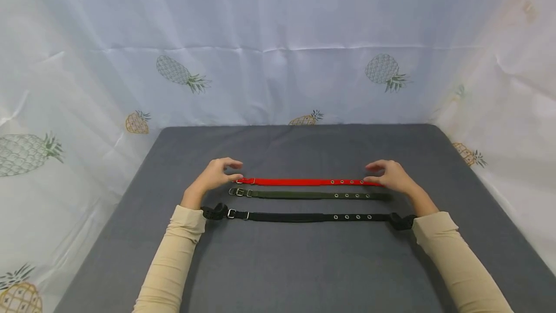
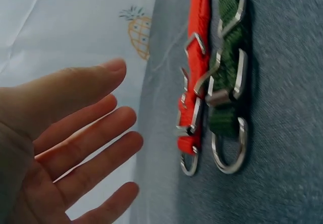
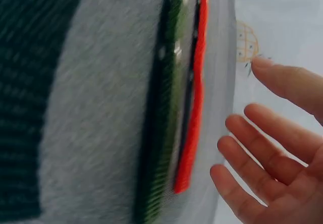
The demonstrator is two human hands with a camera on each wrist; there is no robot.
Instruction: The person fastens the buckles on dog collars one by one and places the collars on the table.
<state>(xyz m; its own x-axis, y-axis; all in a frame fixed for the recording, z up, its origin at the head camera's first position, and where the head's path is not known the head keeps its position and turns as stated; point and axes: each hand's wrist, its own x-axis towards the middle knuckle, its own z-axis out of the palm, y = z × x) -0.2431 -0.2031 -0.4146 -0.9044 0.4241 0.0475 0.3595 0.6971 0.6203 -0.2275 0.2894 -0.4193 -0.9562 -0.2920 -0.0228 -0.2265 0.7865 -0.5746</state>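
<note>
Currently, three collars lie side by side on a gray table (image 1: 304, 264), each stretched out lengthwise and parallel to the others. The red collar (image 1: 286, 182) is farthest from the person, the green collar (image 1: 286, 195) lies next to it, and the black collar (image 1: 286, 217) is nearest, with a wider gap before it. All three have a broader middle section, a narrower length with a row of round metal eyelets toward the right, and a metal buckle at the left end. The red and green collars each also end in a silver ring beyond the buckle. The red strap is bright and slightly ribbed around its fittings; its free end is blunt. The green strap has a visible woven texture; its free end is blurred in the right wrist view.

The left hand (image 1: 215, 174) is positioned at the buckle end of the red collar, fingers spread, gripping nothing. The right hand (image 1: 393, 176) is positioned at the opposite end, fingers apart and likewise unloaded. Both wrist views show a gap between fingers and collars. A white curtain (image 1: 282, 86) with pineapple prints hangs behind the table.
</note>
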